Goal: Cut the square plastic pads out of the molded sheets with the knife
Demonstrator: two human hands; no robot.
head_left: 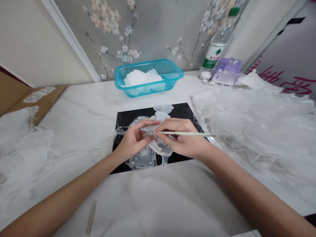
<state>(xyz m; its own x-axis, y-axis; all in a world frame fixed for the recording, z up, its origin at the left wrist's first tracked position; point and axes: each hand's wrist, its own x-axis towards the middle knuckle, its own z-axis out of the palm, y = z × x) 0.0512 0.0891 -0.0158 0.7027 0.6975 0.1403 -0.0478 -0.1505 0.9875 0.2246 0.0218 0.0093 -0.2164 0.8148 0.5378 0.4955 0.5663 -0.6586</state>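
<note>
My right hand is closed round a thin pale green stick-like tool, held like a pen with its tip pointing left. Opposite it, my left hand pinches a translucent white moulded sheet between thumb and fingers. The tool's tip meets the sheet near my left fingertips; its exact shape is too small to make out. Beneath both hands lies a black mat. Several clear pieces with small holes rest on it, partly hidden by my hands. A thin clear strip trails left from the mat.
Behind the mat stands a blue plastic basket holding white pieces. A large heap of translucent sheets covers the right side, another pile the left. A water bottle and a purple packet stand by the wall; cardboard lies left.
</note>
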